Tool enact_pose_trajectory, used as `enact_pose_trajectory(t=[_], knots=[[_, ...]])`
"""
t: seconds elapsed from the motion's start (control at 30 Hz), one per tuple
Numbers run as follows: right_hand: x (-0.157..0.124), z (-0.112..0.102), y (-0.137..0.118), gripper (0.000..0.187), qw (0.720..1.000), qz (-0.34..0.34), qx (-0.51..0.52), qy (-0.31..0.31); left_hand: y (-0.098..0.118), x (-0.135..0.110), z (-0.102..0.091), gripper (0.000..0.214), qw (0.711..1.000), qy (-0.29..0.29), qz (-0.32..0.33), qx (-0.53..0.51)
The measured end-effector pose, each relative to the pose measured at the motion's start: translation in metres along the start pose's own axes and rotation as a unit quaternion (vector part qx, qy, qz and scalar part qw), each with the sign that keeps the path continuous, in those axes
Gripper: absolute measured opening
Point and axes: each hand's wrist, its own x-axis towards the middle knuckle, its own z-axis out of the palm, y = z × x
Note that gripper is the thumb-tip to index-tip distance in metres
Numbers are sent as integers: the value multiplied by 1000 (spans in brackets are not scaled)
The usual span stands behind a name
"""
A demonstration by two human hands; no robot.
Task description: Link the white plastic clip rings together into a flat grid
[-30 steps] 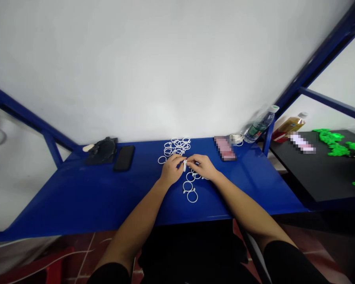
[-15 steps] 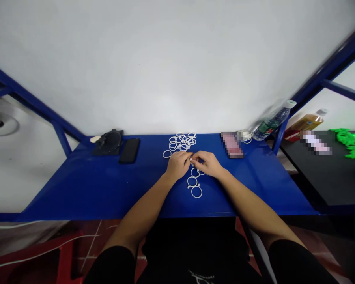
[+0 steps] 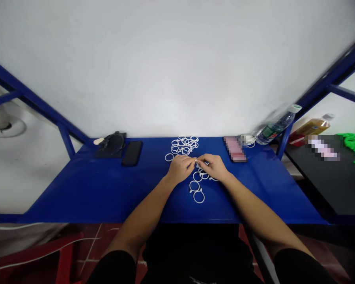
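My left hand and my right hand meet over the middle of the blue table. The thumb and finger of each are pinched together at a small white piece, probably part of a white ring with a clip; the fingers cover most of it. Beyond my left hand lies a pile of white rings with small clips, like curtain rings. More such rings trail toward me from below my right hand, which partly hides them.
On the left lie a black phone and a crumpled black item. A pinkish blurred phone-like object, a white cable and a leaning water bottle are on the right. Blue frame bars flank the table.
The view has shifted slightly, so everything sits a little lower and to the right. Both hands stay pinched together at the small white piece, with only slight finger movement.
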Motion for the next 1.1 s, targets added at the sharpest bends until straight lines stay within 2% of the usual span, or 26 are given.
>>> enact_pose_trajectory(t=[0.07, 0.17, 0.23, 0.37, 0.5, 0.67, 0.83, 0.97, 1.03, 1.1], knots=[[0, -7, 4, 19, 999, 3, -47, -4, -8, 2, -6, 21, 1000, 2, -24, 8], [2, -21, 11, 19, 993, 21, -113, -29, -28, 4, -19, 23, 992, -6, -113, 57], [3, -28, 16, 20, 989, 34, -130, -59, -41, 3, -27, 24, 981, -55, -168, 85], [5, -30, 25, 20, 985, 56, -139, -84, -55, 0, -37, 29, 954, -181, -214, 111], [4, -21, 30, 24, 986, 33, -135, -94, -57, -1, -37, 32, 943, -211, -231, 112], [1, -9, 34, 44, 983, -9, -107, -152, -62, -4, -32, 37, 946, -192, -249, 77], [0, -3, 32, 36, 970, -19, -72, -231, -70, -7, -28, 25, 947, -154, -269, 87], [3, -2, 25, 26, 969, -47, 23, -240, -72, -5, -30, 19, 963, -55, -247, 92], [4, -1, 19, 25, 971, -50, 51, -227, -68, -2, -30, 17, 975, 12, -208, 75], [3, -1, 15, 26, 980, -31, 32, -192, -58, 1, -28, 15, 985, 70, -154, 37]])
